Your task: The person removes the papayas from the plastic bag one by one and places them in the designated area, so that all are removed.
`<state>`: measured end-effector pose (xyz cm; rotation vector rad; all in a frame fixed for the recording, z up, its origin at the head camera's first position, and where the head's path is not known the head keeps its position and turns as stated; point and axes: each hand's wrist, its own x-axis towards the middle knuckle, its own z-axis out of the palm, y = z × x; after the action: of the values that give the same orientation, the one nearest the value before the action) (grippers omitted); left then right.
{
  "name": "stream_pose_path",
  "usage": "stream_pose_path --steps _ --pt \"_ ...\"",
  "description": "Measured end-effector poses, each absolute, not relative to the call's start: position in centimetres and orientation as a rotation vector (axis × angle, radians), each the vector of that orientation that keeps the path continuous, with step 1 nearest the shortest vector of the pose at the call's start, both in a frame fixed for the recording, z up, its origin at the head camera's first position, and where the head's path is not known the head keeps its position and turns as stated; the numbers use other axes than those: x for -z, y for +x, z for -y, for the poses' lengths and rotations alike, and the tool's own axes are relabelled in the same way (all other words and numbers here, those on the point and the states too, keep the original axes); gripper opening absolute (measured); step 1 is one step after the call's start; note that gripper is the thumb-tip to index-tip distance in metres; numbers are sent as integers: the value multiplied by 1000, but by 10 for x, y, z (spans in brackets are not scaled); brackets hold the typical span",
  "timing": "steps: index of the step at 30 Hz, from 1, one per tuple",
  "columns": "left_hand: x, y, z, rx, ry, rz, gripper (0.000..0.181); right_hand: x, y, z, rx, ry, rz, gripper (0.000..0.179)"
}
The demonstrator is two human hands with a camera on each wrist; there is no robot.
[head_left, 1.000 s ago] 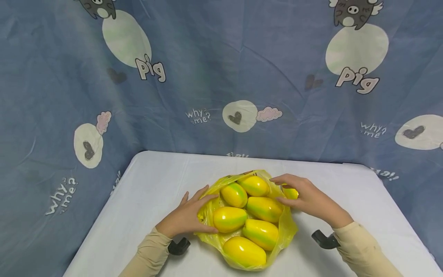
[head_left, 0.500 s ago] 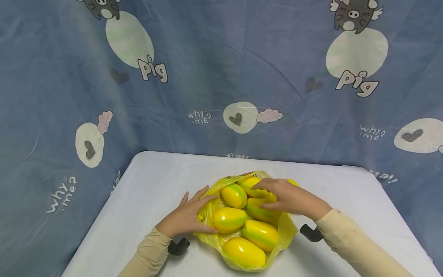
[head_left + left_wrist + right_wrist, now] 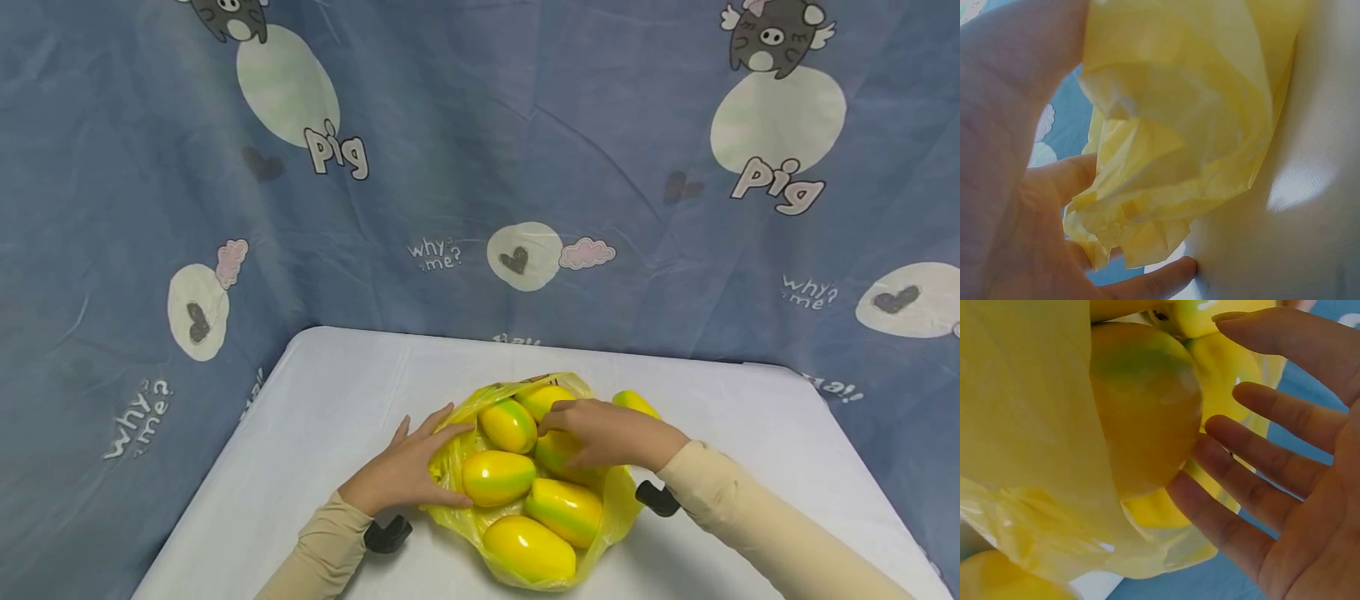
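A yellow plastic bag (image 3: pixel 624 498) lies open on the white table (image 3: pixel 330 400) with several yellow-green mangoes (image 3: pixel 498 477) in it. My left hand (image 3: pixel 408 471) holds the bag's left edge, thumb below and fingers above; in the left wrist view the crumpled bag (image 3: pixel 1179 144) is bunched inside that hand (image 3: pixel 1004 156). My right hand (image 3: pixel 600 433) reaches over the bag from the right, fingers spread on a mango (image 3: pixel 557 454). Seen from the right wrist, the straight fingers (image 3: pixel 1254 462) touch that mango (image 3: pixel 1141 406) beside the bag wall (image 3: pixel 1022 425).
One more mango (image 3: pixel 636 403) lies just outside the bag at its far right. A blue cartoon-print cloth (image 3: pixel 480 167) hangs behind the table. Bare white tabletop surrounds the bag on the left, right and far side.
My right hand has moved left from the bag's right edge to over the mangoes inside it, uncovering the mango outside the bag. The left hand has stayed put.
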<state>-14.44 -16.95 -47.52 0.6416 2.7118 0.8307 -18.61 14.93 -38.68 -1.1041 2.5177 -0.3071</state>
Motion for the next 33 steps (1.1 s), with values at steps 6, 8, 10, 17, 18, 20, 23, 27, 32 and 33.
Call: stream_pose_path --steps 6,8,10,17,18,20,23,27,32,33 --pt "474 -144 169 -835 640 -2706 103 391 -188 -145 246 -1094 -2502 42" --pt "473 -144 168 -833 635 -2705 103 391 -189 -144 234 -1089 -2498 43" --pt "473 -144 168 -827 632 -2708 103 392 -189 -143 222 -1080 -2495 44" --pt "473 -144 167 -825 647 -2711 103 394 -186 -142 145 -1064 -2524 44" --pt "473 -144 167 -825 647 -2712 103 395 -186 -143 141 -1066 -2524 45" --pt "473 -144 167 -820 644 -2715 103 396 -185 -143 135 -1081 -2521 46" --pt "473 -144 167 -810 632 -2720 103 397 -185 -145 144 -1082 -2498 51" --pt "473 -144 167 -816 627 -2717 102 395 -182 -145 154 -1023 -2452 62" --pt "473 -143 168 -818 629 -2713 102 394 -180 -146 149 -967 -2424 73" --pt "473 -143 168 -818 629 -2713 102 394 -180 -146 149 -968 -2426 74"
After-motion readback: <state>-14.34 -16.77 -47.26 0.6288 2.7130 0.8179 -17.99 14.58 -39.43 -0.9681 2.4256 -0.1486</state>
